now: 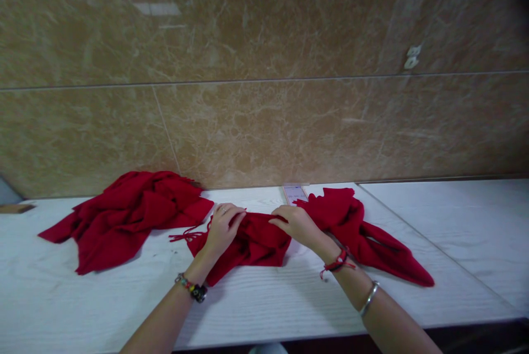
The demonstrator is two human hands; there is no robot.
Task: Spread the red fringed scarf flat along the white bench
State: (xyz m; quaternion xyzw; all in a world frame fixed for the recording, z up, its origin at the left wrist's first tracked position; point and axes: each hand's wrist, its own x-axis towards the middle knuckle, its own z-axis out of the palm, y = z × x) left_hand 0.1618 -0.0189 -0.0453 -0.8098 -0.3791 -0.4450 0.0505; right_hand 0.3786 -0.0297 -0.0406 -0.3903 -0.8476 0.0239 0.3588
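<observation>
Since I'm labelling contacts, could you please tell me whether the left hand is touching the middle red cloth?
Touching: in the head view, the left hand pinches the middle red cloth at its upper edge.

I am indoors, in a room whose kind I can't settle: home, shop or workroom would all fit. The wall (264,134) facing me is clad in large brown, pale-veined panels with a marble look, glossy enough to throw back a bright streak of light (157,9). A small pale fitting (411,57) sits on it to my right. Against it stands a long white wood-grain surface (53,288), with a seam crossing it, a printed card (294,193) at the back and loose red cloths (140,211) along it.
</observation>
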